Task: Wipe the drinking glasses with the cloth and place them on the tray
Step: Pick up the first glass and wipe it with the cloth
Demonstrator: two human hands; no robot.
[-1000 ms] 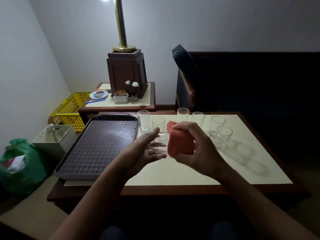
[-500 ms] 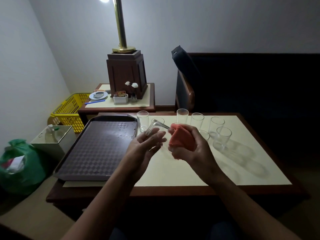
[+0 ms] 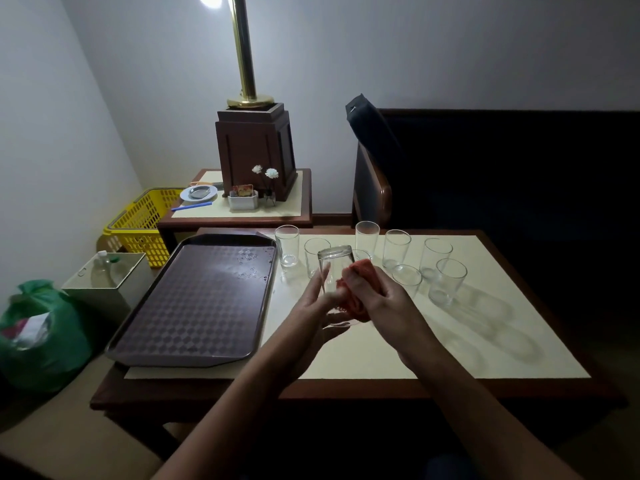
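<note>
My clear, glossy glass (image 3: 333, 271) meets soft, nubby orange cloth (image 3: 360, 289) beside a textured brown plastic tray (image 3: 194, 306).

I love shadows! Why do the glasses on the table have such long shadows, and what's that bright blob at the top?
Head view: the blob is lamp glare, top left behind the glasses, so their shadows stretch toward the lower right over the table; the tray catches a pale sheen; the sofa is almost black.

Room dim. Lamp (image 3: 244, 64) bulb flares white up top, sole light source. Glasses (image 3: 446, 282) below lamp throw long soft shadows away from it across table (image 3: 381, 355). Sofa (image 3: 519, 168) right of lamp near black. Wall (image 3: 69, 116) left of lamp bows at frame edge.
</note>
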